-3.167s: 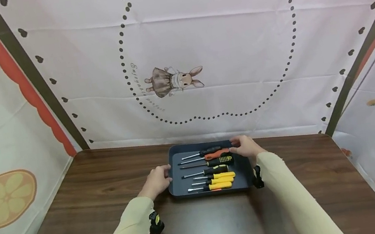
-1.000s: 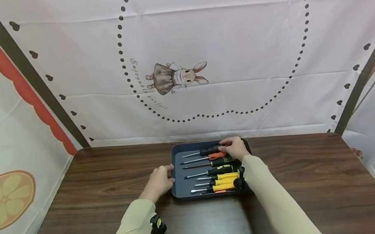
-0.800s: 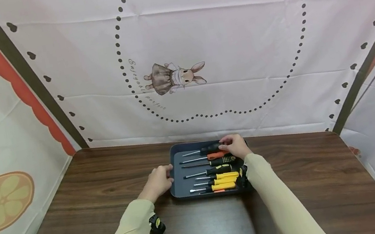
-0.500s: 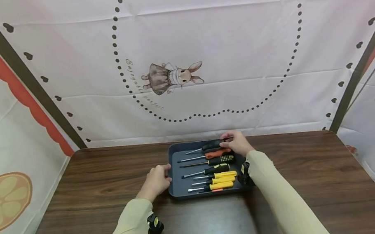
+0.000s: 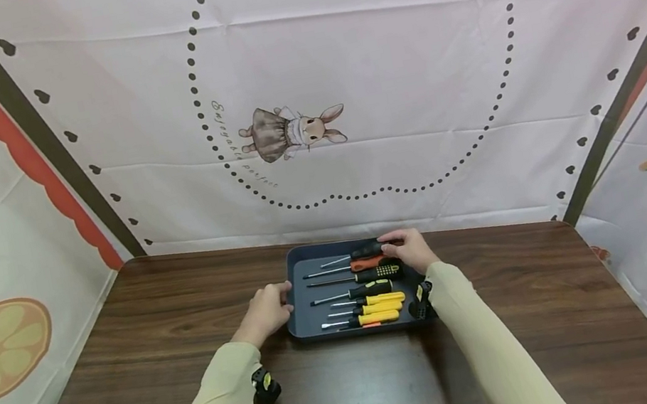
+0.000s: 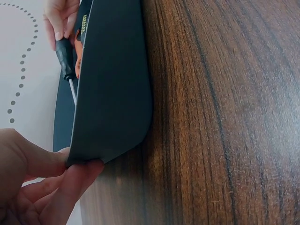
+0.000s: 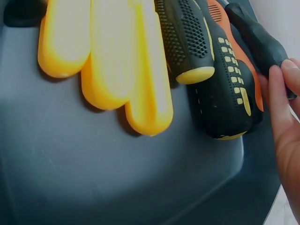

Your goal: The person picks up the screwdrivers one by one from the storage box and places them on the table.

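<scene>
A dark grey tray lies near the table's far edge with several screwdrivers side by side in it. My left hand pinches the tray's left rim between thumb and fingers, as the left wrist view shows. At the tray's back, my right hand pinches the handle end of a black screwdriver, whose shaft slants down into the tray. Just in front of it lies an orange-and-black screwdriver. Nearer are two black-and-yellow ones, including a dotted-handled screwdriver, then several yellow-handled screwdrivers.
Brown wood-grain table extends around the tray on all sides. Behind it hangs a pale printed cloth close to the back edge, with more cloth on both sides. A bit of orange shows by the tray's front wall.
My right hand has gone from the tray's back right corner to the black screwdriver's handle, which has since shifted slightly back and tilted. My left hand stays on the rim.
</scene>
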`<state>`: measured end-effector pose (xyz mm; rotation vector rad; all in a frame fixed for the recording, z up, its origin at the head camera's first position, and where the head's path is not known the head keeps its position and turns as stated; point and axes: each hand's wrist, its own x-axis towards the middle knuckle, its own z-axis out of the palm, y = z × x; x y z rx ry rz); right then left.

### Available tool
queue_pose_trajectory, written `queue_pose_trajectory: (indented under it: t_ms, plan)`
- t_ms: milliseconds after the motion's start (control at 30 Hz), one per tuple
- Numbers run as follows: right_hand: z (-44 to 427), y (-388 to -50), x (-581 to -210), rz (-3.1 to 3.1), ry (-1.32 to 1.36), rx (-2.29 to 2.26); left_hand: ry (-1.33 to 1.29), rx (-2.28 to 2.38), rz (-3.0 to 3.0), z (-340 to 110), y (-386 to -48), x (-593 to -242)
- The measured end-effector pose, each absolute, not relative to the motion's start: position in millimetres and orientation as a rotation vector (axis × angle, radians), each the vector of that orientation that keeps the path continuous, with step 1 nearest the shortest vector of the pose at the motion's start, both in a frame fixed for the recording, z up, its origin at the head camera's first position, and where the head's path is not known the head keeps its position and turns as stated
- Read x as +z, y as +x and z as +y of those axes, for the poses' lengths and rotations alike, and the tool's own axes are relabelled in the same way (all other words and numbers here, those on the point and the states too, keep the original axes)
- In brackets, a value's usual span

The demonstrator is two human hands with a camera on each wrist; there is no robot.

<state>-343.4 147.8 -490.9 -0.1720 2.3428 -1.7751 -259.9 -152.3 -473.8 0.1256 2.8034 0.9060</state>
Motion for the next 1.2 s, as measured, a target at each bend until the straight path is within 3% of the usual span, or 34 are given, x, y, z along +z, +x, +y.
queue_pose_trajectory:
  t_ms: [1200]
  plan:
    - [214, -324, -468, 2.373, 0.052, -1.938, 0.224, 1.028, 2.830, -158, -260, -479]
